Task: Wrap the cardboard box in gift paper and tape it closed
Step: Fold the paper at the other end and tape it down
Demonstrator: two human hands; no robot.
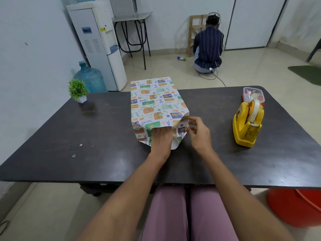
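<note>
We saw the box, covered in gift paper (152, 101), lying mid-table (52, 136). Our left hand (160, 138) pressed flat, fingers straight, on the near end flap. Our right hand (198, 132) pinched the paper's right fold. A yellow tape dispenser (247, 124) stood well apart, rightward.

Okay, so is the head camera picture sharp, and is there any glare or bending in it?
Head view: hands and gift paper look sharp; soft ceiling glare on the dark table; wide-angle lens bows the table's near edge and the door frames; corners slightly soft.
</note>
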